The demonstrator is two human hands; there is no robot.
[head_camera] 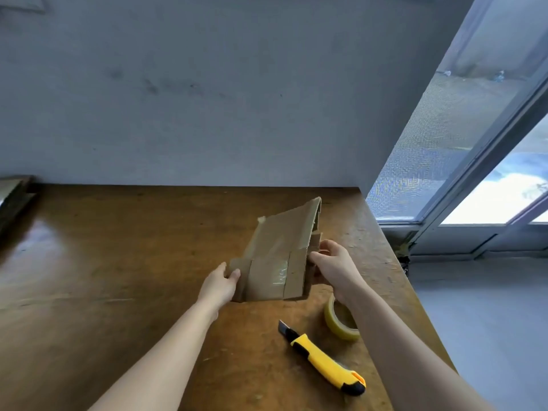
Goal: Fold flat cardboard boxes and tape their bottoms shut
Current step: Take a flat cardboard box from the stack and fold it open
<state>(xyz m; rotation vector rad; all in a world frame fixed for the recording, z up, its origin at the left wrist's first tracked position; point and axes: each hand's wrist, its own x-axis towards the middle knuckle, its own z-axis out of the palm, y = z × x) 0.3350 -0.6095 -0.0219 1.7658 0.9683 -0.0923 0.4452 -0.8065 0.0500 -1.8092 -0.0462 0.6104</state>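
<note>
Cardboard box [275,256], partly folded with a strip of clear tape [274,272] down its upper face, is held tilted over a wooden table [118,262] that spreads beneath it. The left hand [221,284] grips the box's near-left edge, thumb on top. The right hand [335,268] grasps its right side, fingers curled round a flap. Nearer than the box lies a yellow utility knife [323,363]. A tape roll [338,324] stands just below the box's right corner.
</note>
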